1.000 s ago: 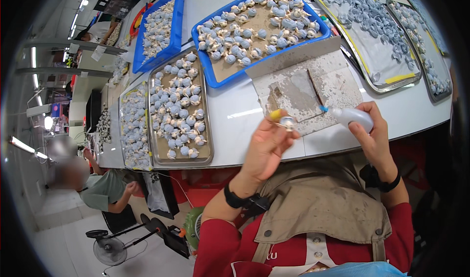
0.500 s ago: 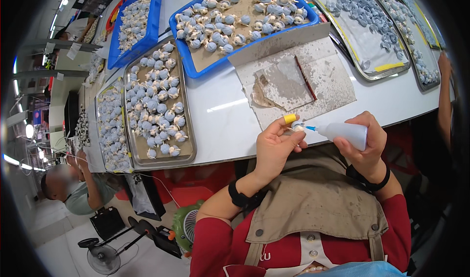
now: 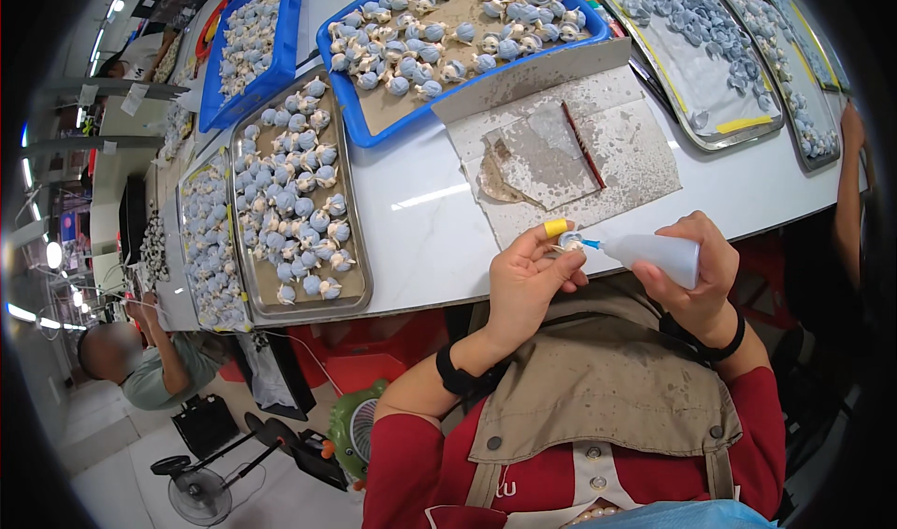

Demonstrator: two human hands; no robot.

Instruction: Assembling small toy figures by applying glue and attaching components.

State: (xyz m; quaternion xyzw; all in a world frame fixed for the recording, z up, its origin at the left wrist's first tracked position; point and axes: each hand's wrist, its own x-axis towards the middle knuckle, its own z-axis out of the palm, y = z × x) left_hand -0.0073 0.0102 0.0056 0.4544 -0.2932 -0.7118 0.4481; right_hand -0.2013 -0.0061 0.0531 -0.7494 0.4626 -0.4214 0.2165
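My left hand (image 3: 534, 281) pinches a small white and grey-blue figurine piece (image 3: 570, 243) between thumb and fingers; a yellow band wraps one fingertip. In my right hand (image 3: 696, 263) is a translucent squeeze bottle (image 3: 649, 253), lying nearly level with its blue nozzle tip (image 3: 590, 244) pointing left. That tip is at the piece; whether it touches is too small to tell. Just beyond both hands lies a stained cardboard sheet (image 3: 645, 169) with a thin dark reddish stick (image 3: 583, 146) on it.
A blue tray (image 3: 364, 136) of small blue-and-cream figures stands beyond the cardboard. Left of it are a metal tray (image 3: 363, 295) and another blue bin (image 3: 280, 52) of such pieces. A metal tray (image 3: 696, 141) of grey-blue cup shapes is at right. Other people sit at far left and right.
The small piece has turned slightly in my left fingers, showing more of its hollow beside the nozzle. Both hands stay nearly in place; the view has shifted slightly.
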